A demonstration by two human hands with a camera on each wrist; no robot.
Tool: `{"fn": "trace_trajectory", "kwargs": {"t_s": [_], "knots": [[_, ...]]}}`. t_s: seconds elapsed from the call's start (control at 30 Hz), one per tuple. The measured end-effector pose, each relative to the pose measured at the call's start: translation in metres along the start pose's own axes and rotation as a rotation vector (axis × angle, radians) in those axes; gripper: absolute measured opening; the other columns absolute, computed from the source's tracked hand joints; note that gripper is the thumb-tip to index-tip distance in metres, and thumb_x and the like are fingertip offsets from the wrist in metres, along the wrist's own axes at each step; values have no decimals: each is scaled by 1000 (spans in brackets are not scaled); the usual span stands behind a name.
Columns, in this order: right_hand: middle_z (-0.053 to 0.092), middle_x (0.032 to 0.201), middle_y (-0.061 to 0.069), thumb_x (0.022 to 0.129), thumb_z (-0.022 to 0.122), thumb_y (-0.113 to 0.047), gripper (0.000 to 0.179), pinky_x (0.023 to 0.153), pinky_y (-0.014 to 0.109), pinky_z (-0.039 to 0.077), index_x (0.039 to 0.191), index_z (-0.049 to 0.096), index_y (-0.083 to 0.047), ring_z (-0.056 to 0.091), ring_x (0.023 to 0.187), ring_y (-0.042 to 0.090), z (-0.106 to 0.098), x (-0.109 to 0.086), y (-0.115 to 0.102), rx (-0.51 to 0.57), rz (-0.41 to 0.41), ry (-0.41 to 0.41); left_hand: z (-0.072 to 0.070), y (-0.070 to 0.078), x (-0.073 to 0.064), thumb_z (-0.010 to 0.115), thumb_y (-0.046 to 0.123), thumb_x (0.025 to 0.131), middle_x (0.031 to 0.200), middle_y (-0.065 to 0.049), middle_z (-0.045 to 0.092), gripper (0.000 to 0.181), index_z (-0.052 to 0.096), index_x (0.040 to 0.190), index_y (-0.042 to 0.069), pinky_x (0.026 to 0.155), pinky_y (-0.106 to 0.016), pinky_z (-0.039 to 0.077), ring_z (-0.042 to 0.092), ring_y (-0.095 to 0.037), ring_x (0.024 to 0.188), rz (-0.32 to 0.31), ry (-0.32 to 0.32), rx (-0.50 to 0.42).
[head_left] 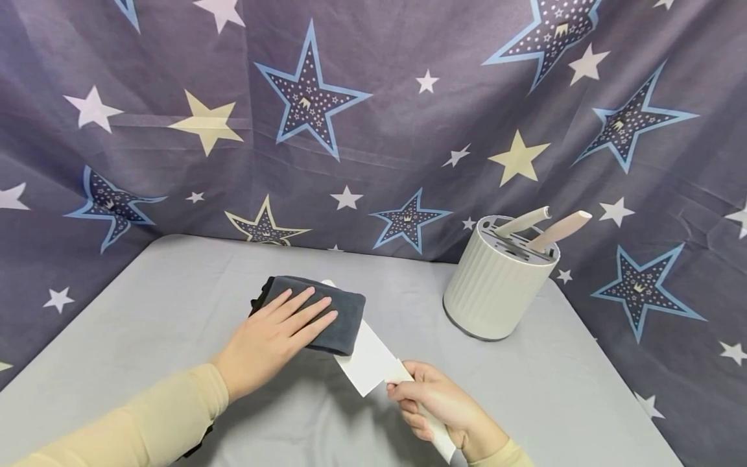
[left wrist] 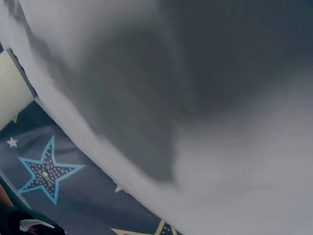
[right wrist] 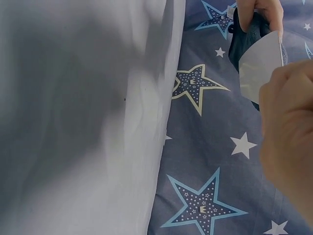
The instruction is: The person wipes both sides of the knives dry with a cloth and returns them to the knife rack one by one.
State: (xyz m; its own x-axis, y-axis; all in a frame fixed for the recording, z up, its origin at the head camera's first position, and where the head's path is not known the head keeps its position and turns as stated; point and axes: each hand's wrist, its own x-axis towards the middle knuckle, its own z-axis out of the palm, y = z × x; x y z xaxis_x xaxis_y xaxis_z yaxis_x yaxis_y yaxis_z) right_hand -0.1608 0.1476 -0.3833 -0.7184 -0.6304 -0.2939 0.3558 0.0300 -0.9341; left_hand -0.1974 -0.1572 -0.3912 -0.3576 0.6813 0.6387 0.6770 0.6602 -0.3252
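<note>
Knife (head_left: 366, 360), white w/ a broad blade, was up over the bench (head_left: 554, 383), blade pointing away & left; R hand (head_left: 439, 397) had its fingers clenched round the knife's handle; L hand (head_left: 271, 337) held a folded dk grey cloth (head_left: 350, 318) on the blade, fingers nearly straight across the top, thumb at the underside per R wrist view; cloth hid much of the blade, a corner poking out past its far edge; block (head_left: 496, 292), pale, round & ribbed, stood on the bench at right, well apart from both hands; two handles (head_left: 523, 221) leaned out of its slotted top; sleeves (head_left: 175, 395) were pale yellow; curtain (head_left: 397, 39), dk w/ blue-edged, white & yellow stars, hung behind.
</note>
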Motion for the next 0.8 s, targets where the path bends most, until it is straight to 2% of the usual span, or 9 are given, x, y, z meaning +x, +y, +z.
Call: {"fn": "trace_trajectory", "kwargs": {"t_s": [0.6,0.8], "knots": [[37,56,-10,88,53,-4,11,34,15,30,93,44,-7,35,38,-1,0,3,-1,33,-12,36,-1,34,13,48,16,89,142,-6,58,51,57,140,14,104,-49,48,56,-32,129,32,24,-8],[39,56,-11,89,52,-3,11,35,14,30,95,43,-6,36,38,-1,-1,4,0,65,-21,26,-3,50,19,49,13,88,141,-5,59,52,57,139,15,104,-47,48,55,-29,131,8,-11,5]]}}
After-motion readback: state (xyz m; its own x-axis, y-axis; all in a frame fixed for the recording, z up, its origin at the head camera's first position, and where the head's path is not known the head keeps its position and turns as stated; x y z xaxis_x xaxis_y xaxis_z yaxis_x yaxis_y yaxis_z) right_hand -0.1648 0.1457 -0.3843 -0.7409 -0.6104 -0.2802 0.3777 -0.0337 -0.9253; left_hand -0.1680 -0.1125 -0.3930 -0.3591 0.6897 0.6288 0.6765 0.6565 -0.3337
